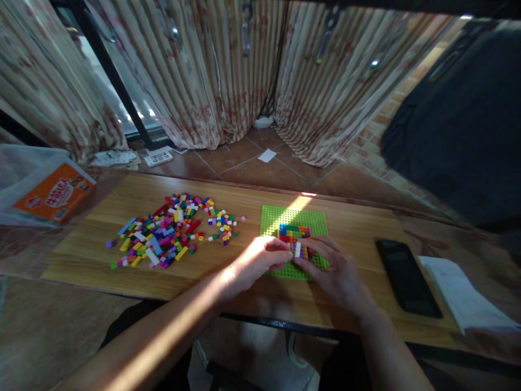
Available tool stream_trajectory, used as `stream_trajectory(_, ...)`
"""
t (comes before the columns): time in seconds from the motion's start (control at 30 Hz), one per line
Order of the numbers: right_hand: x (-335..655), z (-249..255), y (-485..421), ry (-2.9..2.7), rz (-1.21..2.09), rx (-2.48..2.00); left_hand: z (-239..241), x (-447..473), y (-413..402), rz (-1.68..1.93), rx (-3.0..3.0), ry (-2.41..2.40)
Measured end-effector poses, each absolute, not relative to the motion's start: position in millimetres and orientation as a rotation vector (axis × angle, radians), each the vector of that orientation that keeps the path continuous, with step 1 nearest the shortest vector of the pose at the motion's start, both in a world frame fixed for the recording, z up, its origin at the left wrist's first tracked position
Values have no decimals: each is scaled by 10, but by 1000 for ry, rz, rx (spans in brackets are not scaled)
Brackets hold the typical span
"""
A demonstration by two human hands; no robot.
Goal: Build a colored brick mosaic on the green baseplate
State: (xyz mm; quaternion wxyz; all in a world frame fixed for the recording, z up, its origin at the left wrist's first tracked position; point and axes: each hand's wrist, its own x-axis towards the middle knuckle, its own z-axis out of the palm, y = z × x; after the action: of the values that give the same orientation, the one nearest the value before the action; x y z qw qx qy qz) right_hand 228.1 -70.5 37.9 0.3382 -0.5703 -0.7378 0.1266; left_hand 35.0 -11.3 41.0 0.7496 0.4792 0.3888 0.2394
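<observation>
Right hand (337, 269) pinching a white oblong brick (298, 250), left hand (260, 255) half-curled, hold unclear, studded green baseplate (270, 218), wood-grained worktop (354, 231)

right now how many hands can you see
2: the left hand at the left of the green plate, the right hand at its right, both by a white brick.
</observation>
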Motion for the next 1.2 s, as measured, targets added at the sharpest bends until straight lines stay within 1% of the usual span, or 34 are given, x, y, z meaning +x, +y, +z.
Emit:
stream_trajectory(0.23,2690,275,-728,-1898,463,-1616,456,318,-59,527,1135,908)
stream_trajectory(0.57,2699,173,-720,-1921,478,-1614,417,329,-24,512,1148,897)
stream_trajectory(0.97,2683,133,-709,-1907,406,-1663,416,331,-25,488,1131,913)
stream_trajectory(1.2,2711,132,-715,-2049,254,-1626,395,334,-20,491,1145,916)
